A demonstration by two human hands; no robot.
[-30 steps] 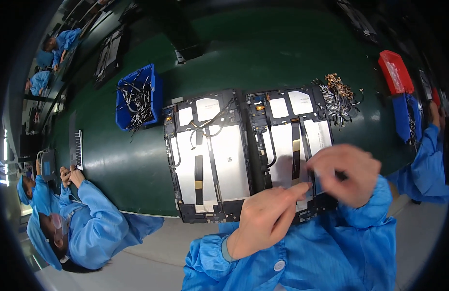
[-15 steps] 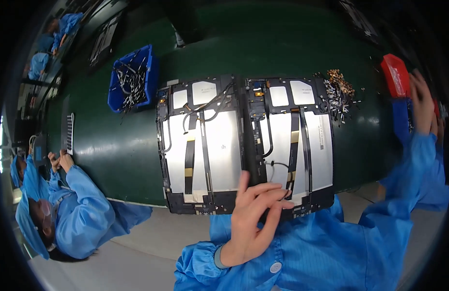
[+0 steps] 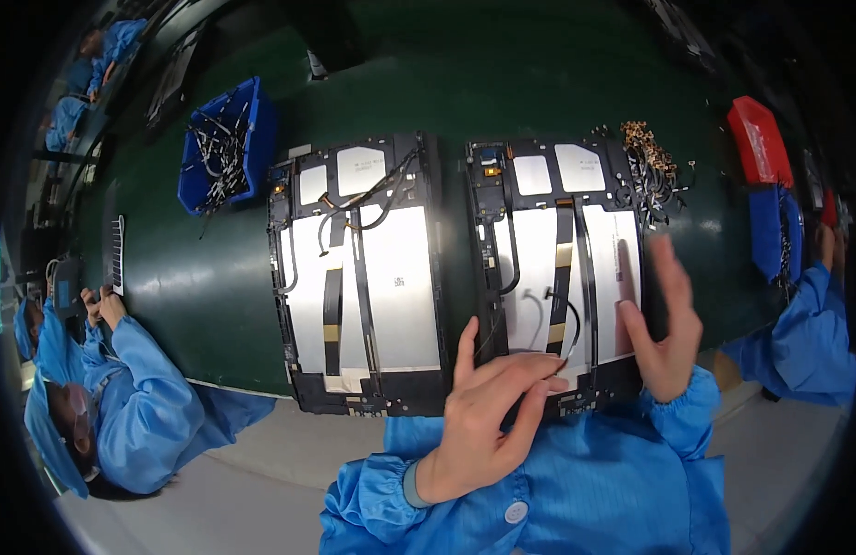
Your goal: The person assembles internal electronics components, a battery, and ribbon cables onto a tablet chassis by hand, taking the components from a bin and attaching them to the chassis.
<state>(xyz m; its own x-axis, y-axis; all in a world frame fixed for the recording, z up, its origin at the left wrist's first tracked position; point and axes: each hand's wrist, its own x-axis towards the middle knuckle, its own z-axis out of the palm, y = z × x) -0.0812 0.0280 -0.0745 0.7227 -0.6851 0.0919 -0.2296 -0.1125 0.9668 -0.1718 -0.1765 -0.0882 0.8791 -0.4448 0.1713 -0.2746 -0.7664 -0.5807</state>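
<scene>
My left hand (image 3: pixel 483 421) pinches the lower end of a thin black cable (image 3: pixel 577 324) between thumb and fingers. The cable arches up over the near part of the right opened tablet-like unit (image 3: pixel 529 319), its small connector standing free above the silver surface. Over that unit's right edge is my right hand (image 3: pixel 668 338), fingers and thumb apart, slightly blurred and with nothing visible in it. A second opened unit (image 3: pixel 400 324) lies to the left, with silver panels, black flat strips and a loose looped black cable across its far part.
A blue bin (image 3: pixel 261 139) of cables stands at the far left. Beyond the right unit lies a pile of small cables (image 3: pixel 654 171) with gold-coloured and white ends. Farther right are a red bin (image 3: pixel 759 139) and a blue bin (image 3: pixel 763 227). Co-workers (image 3: pixel 160 398) sit on both sides.
My right hand has come back from the red bin to the right unit's edge. The gap between the two units looks wider. The cable in my left hand now stands more upright.
</scene>
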